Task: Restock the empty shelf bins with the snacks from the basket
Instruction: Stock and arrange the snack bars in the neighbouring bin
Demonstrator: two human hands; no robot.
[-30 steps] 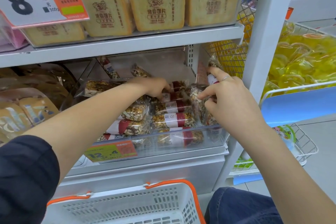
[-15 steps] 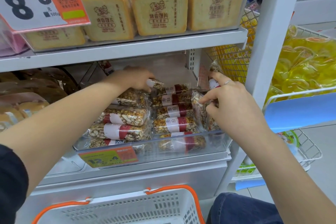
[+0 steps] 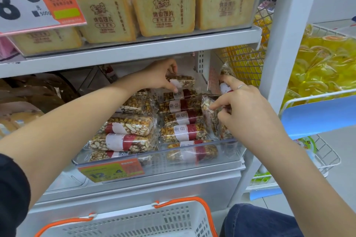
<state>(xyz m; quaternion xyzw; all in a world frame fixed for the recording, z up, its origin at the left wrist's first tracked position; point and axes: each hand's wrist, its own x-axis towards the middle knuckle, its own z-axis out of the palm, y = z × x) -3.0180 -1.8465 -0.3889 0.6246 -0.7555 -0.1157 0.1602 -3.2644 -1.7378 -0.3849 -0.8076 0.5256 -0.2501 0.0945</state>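
The snack bars (image 3: 131,128) are clear-wrapped blocks of nuts and seeds, each banded by a white and red label, lying in two columns inside a clear shelf bin (image 3: 221,152) at centre frame. At the back of the bin, the left hand (image 3: 161,75) pinches the end of the rearmost bar (image 3: 183,80) between thumb and fingers. The right hand (image 3: 244,109) curls around upright bars (image 3: 209,113) against the bin's right wall, forefinger pressing one pack. Little room remains under the upper shelf (image 3: 146,52) loaded with toast packs (image 3: 163,7). A white basket (image 3: 134,223) with orange handles sits at bottom centre, below the bin's price tag (image 3: 111,169)
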